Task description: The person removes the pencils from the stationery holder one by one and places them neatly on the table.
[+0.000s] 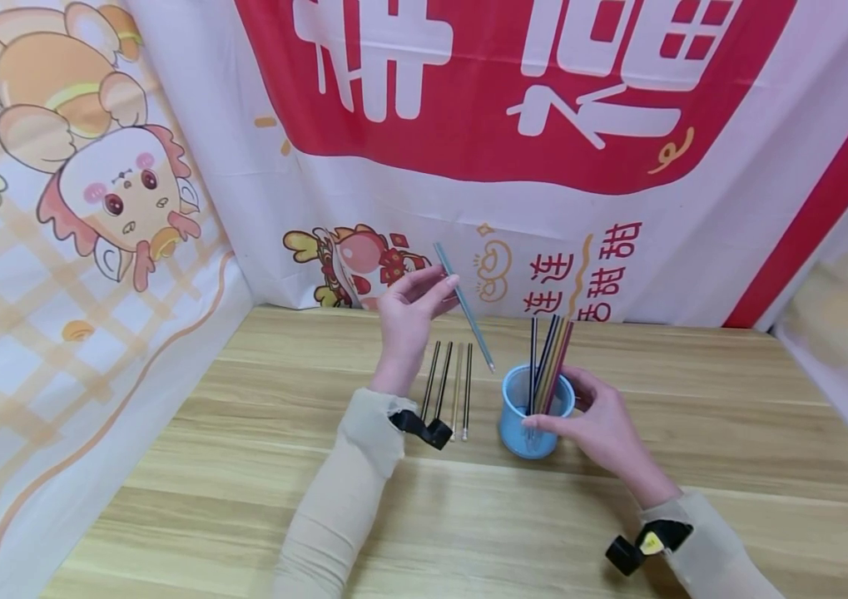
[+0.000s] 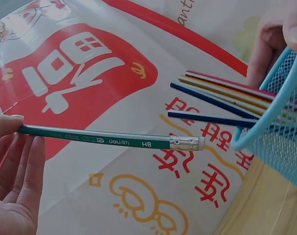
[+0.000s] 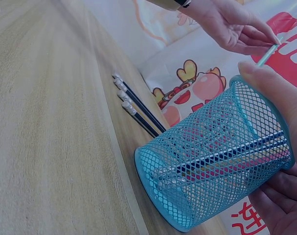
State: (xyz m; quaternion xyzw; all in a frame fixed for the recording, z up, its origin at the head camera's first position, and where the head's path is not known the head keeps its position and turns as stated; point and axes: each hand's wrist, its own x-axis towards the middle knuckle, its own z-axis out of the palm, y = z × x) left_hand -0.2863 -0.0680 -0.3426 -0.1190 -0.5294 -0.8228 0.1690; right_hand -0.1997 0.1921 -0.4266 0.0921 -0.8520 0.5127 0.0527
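My left hand (image 1: 414, 309) pinches a green pencil (image 2: 114, 140) near its upper end, between thumb and fingers. The pencil slants down to the right, its metal-capped eraser end lowest, close to the left of the blue mesh pen holder (image 1: 515, 433). Lettering on its side reads "deli" and "HB". My right hand (image 1: 603, 420) grips the pen holder at the rim, thumb in front and fingers behind. Inside the holder lean several pencils (image 2: 212, 98), dark blue, yellowish and red. In the right wrist view the mesh wall (image 3: 212, 147) shows their eraser ends near the bottom.
Left of the holder several pencils (image 1: 444, 383), mostly black with one tan, lie side by side on the wooden table (image 1: 461, 532), eraser ends toward me. A printed cloth (image 1: 229, 191) hangs along the table's back edge, and another patterned cloth (image 1: 12, 366) covers the left side.
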